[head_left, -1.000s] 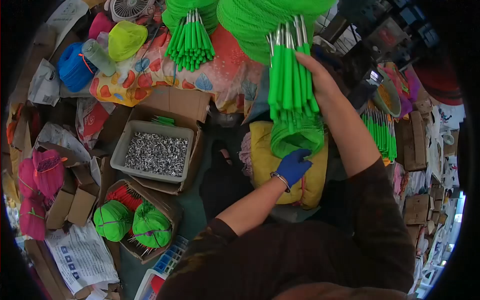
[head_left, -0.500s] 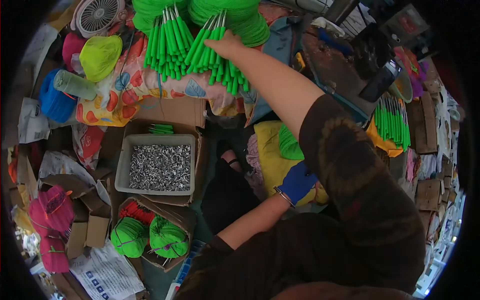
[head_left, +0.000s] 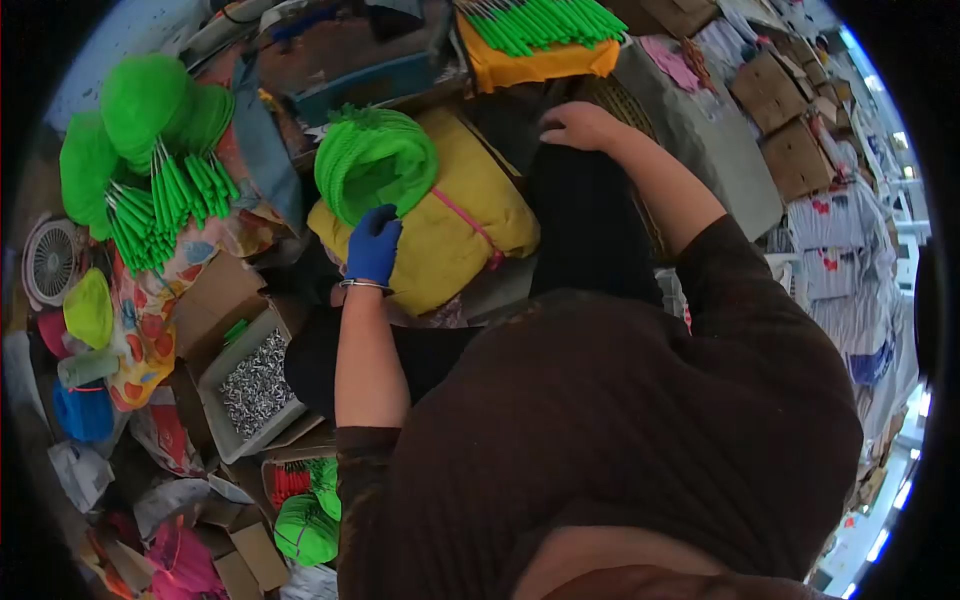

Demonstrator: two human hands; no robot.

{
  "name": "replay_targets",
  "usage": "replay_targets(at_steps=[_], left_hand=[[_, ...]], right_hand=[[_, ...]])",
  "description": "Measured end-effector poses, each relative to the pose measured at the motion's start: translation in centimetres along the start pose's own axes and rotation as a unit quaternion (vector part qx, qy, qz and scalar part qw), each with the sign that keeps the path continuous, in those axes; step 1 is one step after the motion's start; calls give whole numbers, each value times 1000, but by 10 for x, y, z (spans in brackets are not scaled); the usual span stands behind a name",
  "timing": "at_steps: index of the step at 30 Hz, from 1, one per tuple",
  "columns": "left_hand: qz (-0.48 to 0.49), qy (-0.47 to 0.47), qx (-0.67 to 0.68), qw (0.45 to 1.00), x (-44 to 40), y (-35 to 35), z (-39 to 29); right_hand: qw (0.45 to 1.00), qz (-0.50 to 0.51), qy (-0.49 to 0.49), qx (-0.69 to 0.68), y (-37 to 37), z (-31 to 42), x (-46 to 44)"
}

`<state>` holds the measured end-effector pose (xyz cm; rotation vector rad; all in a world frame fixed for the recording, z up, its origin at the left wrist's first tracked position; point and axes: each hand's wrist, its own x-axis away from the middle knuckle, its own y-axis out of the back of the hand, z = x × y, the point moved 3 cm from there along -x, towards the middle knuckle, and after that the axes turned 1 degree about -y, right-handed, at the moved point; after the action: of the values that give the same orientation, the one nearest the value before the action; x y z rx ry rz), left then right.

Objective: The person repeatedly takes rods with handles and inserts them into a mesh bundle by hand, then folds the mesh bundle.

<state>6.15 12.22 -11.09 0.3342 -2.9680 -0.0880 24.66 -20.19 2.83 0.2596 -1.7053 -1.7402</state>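
My left hand (head_left: 374,246), in a blue glove, has its fingers curled at the lower rim of a rolled green mesh net (head_left: 376,165). That net rests on a yellow cloth bundle (head_left: 470,230) tied with a pink strip. My bare right hand (head_left: 578,127) lies on my dark-trousered knee, fingers loosely stretched and nothing in them. Green-handled rods with metal tips (head_left: 170,205) sit in a heap beside stacked green nets (head_left: 150,100) at the upper left. More green-handled rods (head_left: 540,25) lie on an orange cloth (head_left: 530,68) at the top.
A grey bin of small metal pieces (head_left: 262,385) stands left of my leg. Below it, a carton holds red pieces (head_left: 291,482) and green net bundles (head_left: 306,530). A small fan (head_left: 52,262) and green bottle (head_left: 87,369) are far left; cardboard boxes (head_left: 785,125) stand right.
The view has turned to the right. My right hand has left the green-handled rods and come down onto my knee. My left hand is now at the green net's rim.
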Motion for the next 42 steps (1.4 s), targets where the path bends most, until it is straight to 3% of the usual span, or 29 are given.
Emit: replay_targets(at_steps=[2, 8, 12, 14, 15, 17, 20, 21, 24, 28, 30, 31, 32, 34, 36, 38, 40, 42], left_hand=[[17, 13, -75, 997, 0, 1, 16], [131, 64, -344, 928, 11, -2, 38], [152, 82, -350, 920, 24, -9, 27], [147, 175, -325, 918, 35, -10, 12], [139, 177, -324, 919, 36, -10, 12], [124, 96, -358, 921, 29, -5, 21], [103, 78, -334, 934, 29, -12, 19], [87, -20, -373, 924, 33, -17, 5], [18, 2, -277, 961, 24, -15, 9], [-81, -25, -226, 970, 17, -18, -12], [-189, -93, -247, 946, 19, -18, -36], [-248, -138, -145, 948, 17, -18, -42], [-250, -138, -145, 947, 13, -17, -47], [-347, -134, -302, 878, 17, -7, -77], [-344, -113, -264, 894, 0, 8, -94], [-324, -180, -352, 860, -29, 23, -103], [-261, -104, -359, 890, -51, 28, -113], [-225, -119, -353, 900, -82, 45, -73]], right_hand=[[958, -13, -41, -282, -25, -50, 14], [965, -80, -60, -244, -15, -67, 30], [976, -114, -61, -175, -10, -65, 40], [977, -98, -47, -185, -7, -57, 47], [976, -85, -36, -195, -6, -52, 48], [980, -112, -21, -165, -9, -47, 53], [984, -132, -30, -118, -24, -43, 48], [984, -146, -28, -103, -33, -40, 47], [993, -88, -43, -70, -46, -22, 41], [999, 0, -49, -17, -75, -4, 22], [999, -32, -28, 6, -93, 0, 14], [999, -45, -27, 0, -97, 1, 9], [999, -45, -25, 2, -99, 0, 2], [997, -65, -17, -29, -104, 0, -8], [992, -95, -17, -81, -113, -6, -16], [967, -158, -38, -196, -113, -18, -22], [919, -235, -88, -302, -117, -30, -22], [931, -194, -110, -289, -117, -36, -25]])
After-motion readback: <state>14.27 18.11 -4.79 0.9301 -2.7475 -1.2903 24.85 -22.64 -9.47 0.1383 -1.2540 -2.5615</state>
